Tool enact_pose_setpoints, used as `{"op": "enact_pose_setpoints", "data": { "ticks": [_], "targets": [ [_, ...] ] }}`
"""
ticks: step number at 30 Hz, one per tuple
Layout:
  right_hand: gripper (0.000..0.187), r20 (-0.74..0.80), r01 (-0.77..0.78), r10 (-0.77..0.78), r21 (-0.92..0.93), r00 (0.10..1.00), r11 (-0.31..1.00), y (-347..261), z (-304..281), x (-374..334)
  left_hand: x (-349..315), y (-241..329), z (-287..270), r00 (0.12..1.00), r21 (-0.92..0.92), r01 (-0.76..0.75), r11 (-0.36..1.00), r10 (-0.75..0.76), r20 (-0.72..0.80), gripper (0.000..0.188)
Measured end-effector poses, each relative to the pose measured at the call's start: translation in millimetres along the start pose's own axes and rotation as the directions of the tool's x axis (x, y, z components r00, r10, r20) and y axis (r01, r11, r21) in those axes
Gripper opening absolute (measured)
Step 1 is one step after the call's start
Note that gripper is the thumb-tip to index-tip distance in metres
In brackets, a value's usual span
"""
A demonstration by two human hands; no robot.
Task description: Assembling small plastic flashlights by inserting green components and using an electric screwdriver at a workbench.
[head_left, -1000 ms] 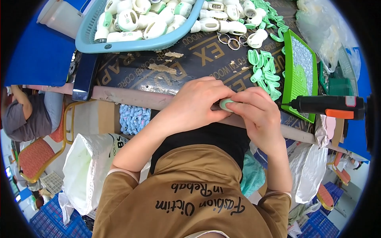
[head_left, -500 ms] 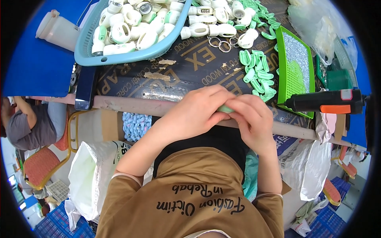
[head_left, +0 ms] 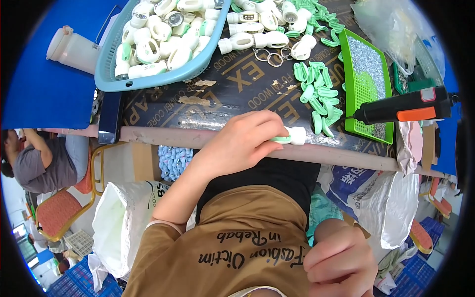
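At the table's front edge, my left hand (head_left: 246,137) is closed around a small white and green flashlight (head_left: 297,135). Its white head sticks out to the right of my fingers, and the rest is covered by them. My right hand (head_left: 341,260) is close to my chest at the lower right, away from the flashlight. Its fingers are curled in, and whatever they may hold is hidden. Loose green plastic clips (head_left: 319,91) lie on the table beyond my left hand. White flashlights (head_left: 255,40) with key rings (head_left: 269,57) rest farther back.
A blue basket (head_left: 143,84) heaped with white flashlights stands at the back left. On the right, a black and orange electric screwdriver (head_left: 403,110) lies over a green tray (head_left: 349,74) of small metal parts. A dark phone-like slab (head_left: 110,119) is at the left edge.
My right hand has left the flashlight and drawn down toward my chest. My left hand keeps its grip, and the flashlight's white head now shows.
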State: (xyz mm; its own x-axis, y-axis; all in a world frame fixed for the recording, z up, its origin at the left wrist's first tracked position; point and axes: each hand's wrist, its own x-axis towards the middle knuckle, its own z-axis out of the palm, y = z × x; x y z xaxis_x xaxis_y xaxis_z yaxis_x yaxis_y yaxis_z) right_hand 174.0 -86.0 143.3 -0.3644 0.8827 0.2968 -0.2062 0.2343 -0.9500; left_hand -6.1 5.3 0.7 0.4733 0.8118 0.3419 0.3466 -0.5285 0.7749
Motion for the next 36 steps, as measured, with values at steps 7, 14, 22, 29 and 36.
{"op": "enact_pose_setpoints", "data": {
  "ticks": [7,14,22,29,36],
  "targets": [
    [0.019,0.338,0.206,-0.289,0.260,0.895,0.943,9.1,-10.0,45.0,1.3,3.0,0.5,1.000,-0.011,-0.015,1.000,0.015,-0.004,0.018],
    [0.024,0.459,-0.127,-0.446,0.793,0.768,0.596,29.3,-8.3,36.3,-0.3,0.6,0.3,1.000,-0.012,-0.018,1.000,0.018,0.010,0.018],
    [0.026,0.336,-0.245,-0.460,0.937,0.822,0.249,29.7,-10.2,21.1,-2.7,-0.4,0.6,1.000,0.008,-0.021,1.000,0.021,-0.016,0.019],
    [0.021,-0.427,0.649,-0.547,0.136,0.720,0.748,30.7,-124.0,-16.7,-1.5,1.6,-0.7,1.000,-0.010,-0.008,1.000,0.008,-0.009,0.021],
    [0.079,-0.189,0.293,-0.323,-0.169,0.927,0.941,93.8,-167.8,44.7,-5.0,-2.8,-0.5,0.999,0.035,-0.034,0.999,0.035,-0.016,0.019]
  ]
}}
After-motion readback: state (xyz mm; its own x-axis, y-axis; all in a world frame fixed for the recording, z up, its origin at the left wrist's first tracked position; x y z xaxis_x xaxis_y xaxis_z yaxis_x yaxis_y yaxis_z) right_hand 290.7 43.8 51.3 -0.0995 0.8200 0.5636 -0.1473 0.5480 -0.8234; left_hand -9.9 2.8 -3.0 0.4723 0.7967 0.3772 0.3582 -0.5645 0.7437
